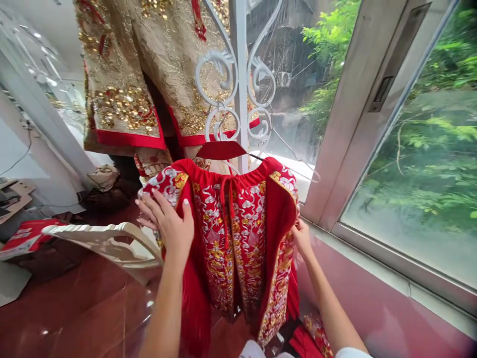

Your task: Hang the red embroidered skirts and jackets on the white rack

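A red jacket (249, 219) with gold and silver embroidery hangs upright in front of me on a hanger, below a white scrolled metal stand (241, 74). A red tie cord (224, 214) dangles from its gathered neckline. My left hand (169, 219) lies with fingers spread against the jacket's left shoulder. At the right front edge, my right hand (302, 236) is closed on the fabric, its fingertips partly hidden. That front panel is turned outward, showing plain red lining. Long red fringe (196, 303) hangs below my left hand.
Behind the stand hangs a beige, gold-sequined garment (126, 109) with red hems. A bare wire hanger (294, 154) hangs right of the post. On the left stands a white chair (122, 243), near a red bag (28, 238). A metal-framed window (335, 149) fills the right side.
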`<state>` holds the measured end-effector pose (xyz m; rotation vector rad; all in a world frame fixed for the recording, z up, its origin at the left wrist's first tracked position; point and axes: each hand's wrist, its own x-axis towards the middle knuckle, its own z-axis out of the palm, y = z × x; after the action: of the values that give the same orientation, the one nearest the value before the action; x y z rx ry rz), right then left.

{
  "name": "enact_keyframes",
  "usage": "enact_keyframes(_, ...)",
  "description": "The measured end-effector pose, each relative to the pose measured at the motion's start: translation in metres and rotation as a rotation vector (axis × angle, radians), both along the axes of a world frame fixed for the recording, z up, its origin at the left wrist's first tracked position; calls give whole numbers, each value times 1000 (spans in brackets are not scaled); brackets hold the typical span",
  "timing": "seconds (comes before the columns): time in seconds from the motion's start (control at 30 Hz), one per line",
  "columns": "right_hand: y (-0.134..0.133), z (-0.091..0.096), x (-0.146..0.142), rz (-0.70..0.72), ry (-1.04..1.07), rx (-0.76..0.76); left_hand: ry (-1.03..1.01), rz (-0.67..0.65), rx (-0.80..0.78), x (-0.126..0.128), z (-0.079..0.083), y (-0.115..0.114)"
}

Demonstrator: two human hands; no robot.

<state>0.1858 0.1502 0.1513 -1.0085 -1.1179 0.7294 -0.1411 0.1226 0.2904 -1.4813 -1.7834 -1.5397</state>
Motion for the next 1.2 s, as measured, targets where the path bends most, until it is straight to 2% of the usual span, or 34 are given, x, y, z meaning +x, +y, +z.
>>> enact_keyframes(0.07,-2,-1,-6,24,-93,0,-19,-90,115,43,-31,-9)
enact_keyframes(0.1,-5,-4,-8,10,-139,4,6,-207,151,70,-50,-15)
enact_keyframes(0.13,-10,-10,-9,-31,-184,6,51,-394,133,99,-72,-20)
enact_keyframes(0.2,-30,-28,-5,-147,-247,-33,124,-880,-89,158,-116,-32)
enact_keyframes(0.23,-45,-40,0,-195,-256,-86,105,-1069,-228,186,-136,-41)
enact_keyframes(0.27,-62,-54,7,-241,-243,-152,49,-1192,-340,211,-155,-51)
enact_keyframes(0.33,-106,-82,23,-364,-175,-297,-55,-1366,-536,251,-187,-75)
enact_keyframes(0.43,-189,-117,54,-680,-44,-463,-81,-1627,-809,294,-220,-113)
enact_keyframes(0.5,-256,-132,74,-912,37,-541,0,-1814,-998,319,-238,-141)
enact_keyframes(0.57,-329,-138,88,-1150,97,-594,108,-1963,-1119,343,-254,-172)
enact_keyframes(0.7,-461,-132,87,-1583,138,-644,288,-2237,-1151,388,-271,-238)
enact_keyframes(0.77,-507,-125,83,-1742,129,-651,352,-2346,-1124,415,-271,-266)
enact_keyframes(0.83,-538,-116,85,-1854,116,-648,389,-2423,-1088,445,-266,-292)
enact_keyframes(0.9,-554,-103,101,-1934,46,-645,434,-2462,-1027,474,-260,-317)
enact_keyframes(1.0,-559,-79,152,-1971,-229,-655,620,-2413,-975,505,-253,-351)
enact_keyframes(1.1,-554,-54,225,-1896,-438,-718,839,-2286,-1002,514,-253,-374)
enact_keyframes(1.2,-548,-40,296,-1769,-442,-926,908,-2225,-974,507,-257,-382)
